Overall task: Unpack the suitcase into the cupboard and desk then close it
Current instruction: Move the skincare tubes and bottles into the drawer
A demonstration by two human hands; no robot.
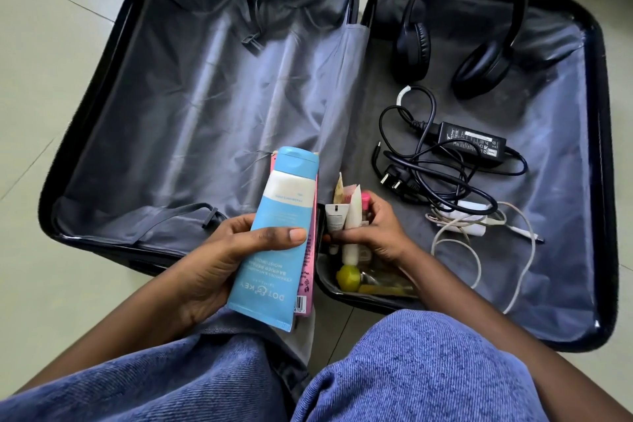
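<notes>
Blue tube point(274, 233) and a pink one behind it are sitting tight in my left hand point(219, 260). My right hand point(371, 229) is pinching small tubes point(346, 219) over the open suitcase point(582, 181).

We have one view only, from a wide-angle camera worn on the head. It looks forward and steeply down over the person's knees point(394, 370) onto the floor point(41, 44). The open suitcase point(205, 79) fills most of the frame, its far edge cut at the top. We sit close: both hands appear low in the centre, the left hand point(219, 260) and the right hand point(373, 229). Straight edges bow near the borders.
</notes>
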